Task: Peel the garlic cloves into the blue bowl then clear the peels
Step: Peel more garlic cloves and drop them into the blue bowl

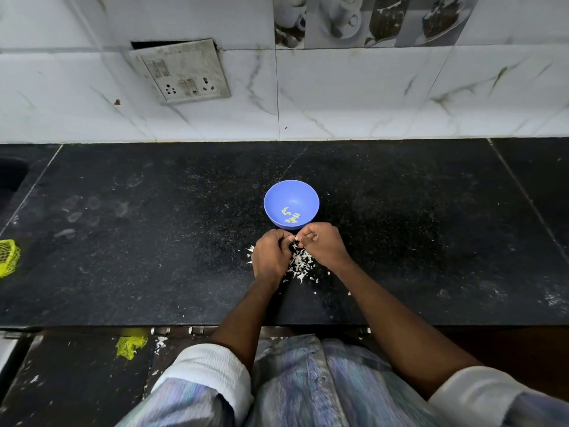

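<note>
A: Just in front of the small round blue plastic bowl [291,202], the left hand [271,257] and the right hand [323,246] are pinching a small garlic clove [296,239] between curled fingertips, above the pile of white papery peels [300,263].

B: What is worrying you?

A: Peeled pale cloves [291,215] are lying in the bowl, so flakes may be drifting in. The clove could also be slipping onto the speckled black stone counter [123,241].
</note>
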`<state>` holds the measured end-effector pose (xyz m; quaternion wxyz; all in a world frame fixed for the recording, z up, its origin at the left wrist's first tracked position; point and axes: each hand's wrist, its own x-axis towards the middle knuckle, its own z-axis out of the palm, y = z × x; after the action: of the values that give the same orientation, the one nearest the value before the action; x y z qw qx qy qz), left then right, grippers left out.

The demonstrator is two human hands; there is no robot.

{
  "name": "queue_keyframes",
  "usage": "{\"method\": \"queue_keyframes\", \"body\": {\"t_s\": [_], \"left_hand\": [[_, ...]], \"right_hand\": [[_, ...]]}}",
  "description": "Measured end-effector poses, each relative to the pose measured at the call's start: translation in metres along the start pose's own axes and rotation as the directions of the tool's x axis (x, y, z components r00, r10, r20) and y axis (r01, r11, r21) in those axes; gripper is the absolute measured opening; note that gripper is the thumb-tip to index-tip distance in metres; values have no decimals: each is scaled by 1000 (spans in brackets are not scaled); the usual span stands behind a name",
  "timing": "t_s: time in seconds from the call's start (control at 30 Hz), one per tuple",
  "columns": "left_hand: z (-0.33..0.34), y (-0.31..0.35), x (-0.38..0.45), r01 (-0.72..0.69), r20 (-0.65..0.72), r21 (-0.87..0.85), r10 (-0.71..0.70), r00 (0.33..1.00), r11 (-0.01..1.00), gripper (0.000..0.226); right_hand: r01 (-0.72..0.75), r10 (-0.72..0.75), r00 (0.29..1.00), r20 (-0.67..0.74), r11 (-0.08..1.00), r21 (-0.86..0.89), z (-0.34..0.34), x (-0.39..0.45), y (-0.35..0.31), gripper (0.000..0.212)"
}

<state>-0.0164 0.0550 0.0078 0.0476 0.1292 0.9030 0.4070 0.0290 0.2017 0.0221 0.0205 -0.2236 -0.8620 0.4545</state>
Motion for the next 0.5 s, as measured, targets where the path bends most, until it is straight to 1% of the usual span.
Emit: {"method": "queue_keyframes", "body": {"t_s": [0.13, 0.27, 0.37, 0.43, 0.5], "left_hand": [[1, 2, 0, 32, 14, -14, -32, 999, 999, 8], [3, 1, 4, 72, 47, -60, -69, 996, 996, 12], [6, -2, 8, 116, 71, -129, -108, 992, 985, 16], [8, -4, 10, 184, 108, -203, -164, 980, 962, 20], [10, -1, 10, 300, 190, -318, -250, 949, 899, 24]], "right_hand": [[6, -8, 999, -38, 999, -52, 3, 3, 2, 7], [1, -6, 997, -76, 998, -67, 5, 3, -1, 8], [8, -11, 998, -68, 999, -44, 4, 4, 0, 9], [21, -22, 998, -59, 999, -24, 3, 5, 1, 9], [45, -45, 998, -54, 999, -6, 3, 6, 3, 12]]}}
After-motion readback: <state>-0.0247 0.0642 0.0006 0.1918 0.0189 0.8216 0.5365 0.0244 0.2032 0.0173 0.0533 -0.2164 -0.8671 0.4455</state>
